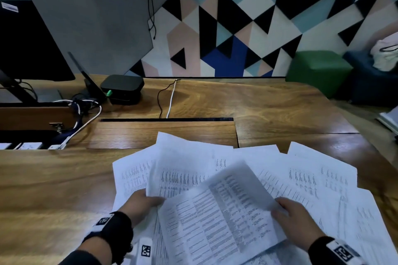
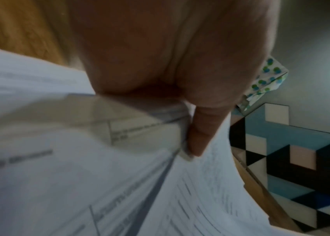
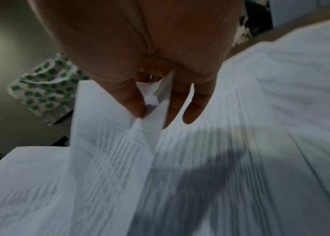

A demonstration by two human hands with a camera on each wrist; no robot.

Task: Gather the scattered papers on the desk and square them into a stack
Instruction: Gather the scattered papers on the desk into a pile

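Observation:
Several white printed papers (image 1: 301,180) lie fanned across the near part of the wooden desk (image 1: 269,103). One printed sheet (image 1: 219,217) is lifted and blurred above the rest. My left hand (image 1: 146,202) pinches the left edges of a few sheets; in the left wrist view its thumb (image 2: 200,135) presses on paper (image 2: 79,183). My right hand (image 1: 290,215) pinches the lifted sheet's right edge. In the right wrist view the right hand's fingers (image 3: 194,103) and thumb clamp a folded paper edge (image 3: 160,111) above other sheets (image 3: 261,127).
A black monitor (image 1: 28,45) stands at the far left, with a black box (image 1: 122,89), tangled cables (image 1: 86,105) and a white cable (image 1: 171,99) behind a slot in the desk. A green stool (image 1: 318,69) and blue seat stand past the right edge.

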